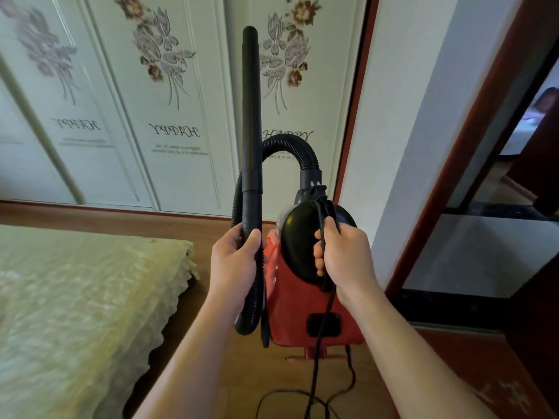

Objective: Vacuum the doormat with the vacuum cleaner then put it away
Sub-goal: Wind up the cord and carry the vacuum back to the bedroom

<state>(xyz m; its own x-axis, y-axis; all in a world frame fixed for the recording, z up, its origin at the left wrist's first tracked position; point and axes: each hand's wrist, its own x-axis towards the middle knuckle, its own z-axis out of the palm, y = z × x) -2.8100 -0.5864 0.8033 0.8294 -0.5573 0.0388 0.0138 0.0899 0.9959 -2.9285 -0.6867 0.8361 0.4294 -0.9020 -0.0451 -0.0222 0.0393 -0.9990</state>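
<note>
- Vacuum cleaner (302,297), head view: the red body appears lifted clear of the floor, in front of the wardrobe doors (169,101), with the bed (75,297) to its left.
- Wand (251,116) points straight up and the hose (290,146) loops beside it, so it is not posed for cleaning.
- Power cord (317,373) trails loose on the floor.
- Progress: no doormat is surely in sight. This is likely a carrying stage, and storing is not yet done.
- Left hand (233,261): fingers wrapped round the lower wand and hose.
- Right hand (341,258): fingers curled round the black top handle, with the cord under them.
</note>
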